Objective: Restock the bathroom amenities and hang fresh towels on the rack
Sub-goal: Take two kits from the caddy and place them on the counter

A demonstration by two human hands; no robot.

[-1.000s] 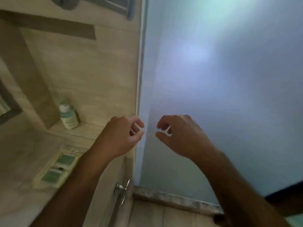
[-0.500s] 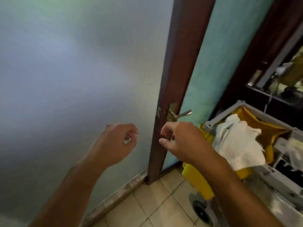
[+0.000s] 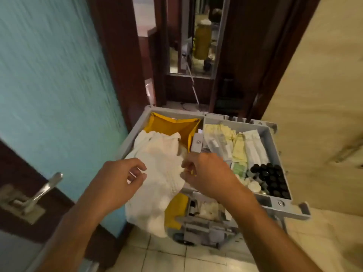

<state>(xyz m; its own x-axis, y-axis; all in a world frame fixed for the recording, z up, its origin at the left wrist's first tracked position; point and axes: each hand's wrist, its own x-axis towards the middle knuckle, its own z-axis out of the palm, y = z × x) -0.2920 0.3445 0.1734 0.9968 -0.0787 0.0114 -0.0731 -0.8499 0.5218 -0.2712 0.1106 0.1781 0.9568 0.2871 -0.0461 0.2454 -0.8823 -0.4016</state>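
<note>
A grey housekeeping cart (image 3: 272, 138) stands in the doorway in front of me. A crumpled white towel (image 3: 157, 154) hangs over the edge of its yellow bag (image 3: 172, 124). The cart's top tray holds pale amenity sachets (image 3: 235, 144) and small black-capped bottles (image 3: 273, 179). My left hand (image 3: 117, 179) hovers over the towel's left edge, fingers loosely curled and apart, holding nothing. My right hand (image 3: 208, 173) is at the towel's right edge, between towel and tray, fingers curled, with nothing seen in it.
A frosted teal glass door (image 3: 49, 85) with a metal lever handle (image 3: 45, 191) stands at the left. A beige wall (image 3: 324, 95) closes the right side. Dark wood frames and a mirror (image 3: 196, 46) lie beyond the cart. Pale floor tiles (image 3: 196, 256) are below.
My view has swung right from the bathroom counter, past the glass door, to the cart. Both hands have stayed raised and now hang over the towel.
</note>
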